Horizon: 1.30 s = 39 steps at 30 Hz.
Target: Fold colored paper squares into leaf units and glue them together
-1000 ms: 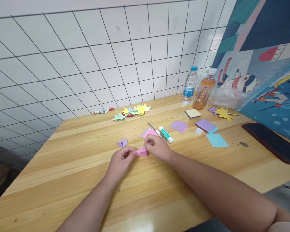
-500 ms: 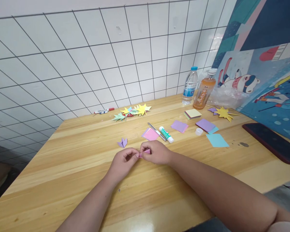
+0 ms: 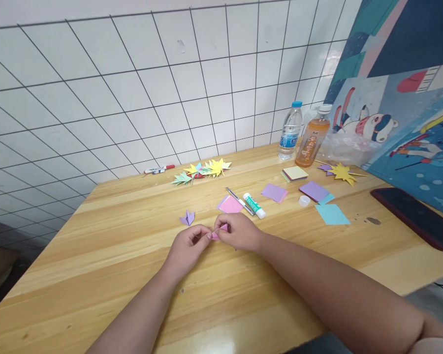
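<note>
A small piece of folded pink paper (image 3: pixel 215 236) is pinched between my two hands, low over the table. My left hand (image 3: pixel 190 246) grips its left end with thumb and forefinger. From the right, my right hand (image 3: pixel 239 232) closes on the other end, and its fingers hide part of the paper. A folded purple paper piece (image 3: pixel 187 218) lies just beyond my left hand. Beyond my right hand are pink paper squares (image 3: pixel 231 204), with a utility knife (image 3: pixel 239 200) resting across them and a green and white glue stick (image 3: pixel 254 205) alongside.
Purple squares (image 3: pixel 274 192), a blue square (image 3: pixel 332 214) and a white cap (image 3: pixel 304 200) lie to the right. A phone (image 3: pixel 415 216) sits at the right edge. Two bottles, one of water (image 3: pixel 290 132) and one orange (image 3: pixel 312 137), stand at the back. Folded paper leaves (image 3: pixel 216 168) and markers (image 3: pixel 159 169) lie by the wall.
The fingers of my right hand have shifted slightly on the pink paper, and a little more of it shows between the hands. Other things have stayed in place.
</note>
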Available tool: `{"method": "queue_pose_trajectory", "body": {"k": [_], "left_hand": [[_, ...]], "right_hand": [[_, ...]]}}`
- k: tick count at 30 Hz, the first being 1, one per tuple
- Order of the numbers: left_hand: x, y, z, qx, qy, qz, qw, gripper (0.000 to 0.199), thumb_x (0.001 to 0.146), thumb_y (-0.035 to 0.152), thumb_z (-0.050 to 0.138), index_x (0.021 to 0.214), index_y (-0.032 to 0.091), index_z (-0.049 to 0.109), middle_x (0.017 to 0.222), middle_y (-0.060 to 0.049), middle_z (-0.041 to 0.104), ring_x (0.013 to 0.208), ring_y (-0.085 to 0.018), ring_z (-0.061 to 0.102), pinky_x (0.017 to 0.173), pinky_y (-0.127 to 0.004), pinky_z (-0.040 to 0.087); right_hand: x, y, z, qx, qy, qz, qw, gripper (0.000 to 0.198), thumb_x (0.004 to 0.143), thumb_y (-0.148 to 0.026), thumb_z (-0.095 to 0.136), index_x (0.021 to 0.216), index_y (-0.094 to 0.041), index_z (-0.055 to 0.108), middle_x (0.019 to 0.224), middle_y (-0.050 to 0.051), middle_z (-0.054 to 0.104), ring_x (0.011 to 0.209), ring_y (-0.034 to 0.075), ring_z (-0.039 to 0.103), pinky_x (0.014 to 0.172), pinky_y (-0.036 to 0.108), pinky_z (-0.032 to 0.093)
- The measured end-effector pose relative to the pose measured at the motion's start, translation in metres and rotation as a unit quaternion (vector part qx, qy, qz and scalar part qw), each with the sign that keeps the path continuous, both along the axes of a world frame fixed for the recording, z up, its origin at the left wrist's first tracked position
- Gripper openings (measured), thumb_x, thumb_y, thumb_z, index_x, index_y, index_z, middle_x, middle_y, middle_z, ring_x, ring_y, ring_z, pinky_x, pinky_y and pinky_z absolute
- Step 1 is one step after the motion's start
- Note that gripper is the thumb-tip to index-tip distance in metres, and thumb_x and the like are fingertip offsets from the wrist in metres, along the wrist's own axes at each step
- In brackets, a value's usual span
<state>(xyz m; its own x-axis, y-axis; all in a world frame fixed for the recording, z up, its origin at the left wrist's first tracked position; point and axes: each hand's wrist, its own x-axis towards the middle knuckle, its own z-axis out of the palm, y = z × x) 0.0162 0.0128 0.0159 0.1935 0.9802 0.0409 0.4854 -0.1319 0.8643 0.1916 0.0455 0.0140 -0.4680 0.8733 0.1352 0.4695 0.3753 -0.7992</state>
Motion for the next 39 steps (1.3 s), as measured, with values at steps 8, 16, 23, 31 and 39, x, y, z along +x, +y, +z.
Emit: {"method": "queue_pose_trajectory", "body": {"k": [8,16,23,31,39], "left_hand": [[-0.001,0.000,0.001,0.008,-0.008,0.018,1.000,0.018,0.076,0.033,0.056,0.073,0.017,0.065,0.069,-0.001,0.063,0.065,-0.015,0.054,0.060,-0.023,0.041],[0.000,0.000,0.001,-0.001,-0.015,0.032,0.999,0.018,0.075,0.034,0.056,0.071,0.018,0.063,0.066,0.000,0.061,0.064,-0.015,0.053,0.060,-0.023,0.039],[-0.001,0.000,0.002,0.010,-0.008,0.051,0.999,0.019,0.075,0.034,0.056,0.070,0.018,0.063,0.064,0.001,0.061,0.062,-0.015,0.053,0.059,-0.023,0.040],[0.001,0.000,0.005,0.003,-0.006,0.071,0.997,0.020,0.074,0.036,0.056,0.070,0.018,0.063,0.066,0.001,0.063,0.065,-0.016,0.055,0.062,-0.024,0.041],[-0.008,0.005,-0.003,-0.003,-0.051,0.087,0.995,0.021,0.076,0.038,0.056,0.073,0.018,0.063,0.070,0.000,0.064,0.070,-0.017,0.056,0.065,-0.025,0.041]], "right_hand": [[-0.001,0.003,-0.003,0.021,0.008,-0.025,0.999,0.007,0.070,-0.021,0.054,0.071,-0.019,0.061,0.062,-0.004,0.059,0.053,0.008,0.047,0.049,0.018,0.029],[0.000,0.003,-0.003,0.024,0.022,-0.031,0.999,0.008,0.070,-0.021,0.053,0.072,-0.020,0.061,0.064,-0.004,0.060,0.055,0.009,0.049,0.050,0.018,0.032],[0.000,0.007,-0.007,0.007,0.056,-0.052,0.997,0.007,0.073,-0.022,0.051,0.073,-0.019,0.058,0.065,-0.003,0.061,0.058,0.010,0.054,0.052,0.018,0.036],[0.000,0.010,-0.011,-0.043,0.103,-0.056,0.992,0.007,0.075,-0.023,0.051,0.071,-0.019,0.054,0.061,-0.004,0.058,0.054,0.009,0.054,0.051,0.018,0.038],[0.001,0.011,-0.005,-0.111,0.204,0.026,0.972,0.013,0.076,-0.018,0.042,0.076,-0.018,0.055,0.064,-0.003,0.051,0.059,0.009,0.048,0.056,0.019,0.038]]}}
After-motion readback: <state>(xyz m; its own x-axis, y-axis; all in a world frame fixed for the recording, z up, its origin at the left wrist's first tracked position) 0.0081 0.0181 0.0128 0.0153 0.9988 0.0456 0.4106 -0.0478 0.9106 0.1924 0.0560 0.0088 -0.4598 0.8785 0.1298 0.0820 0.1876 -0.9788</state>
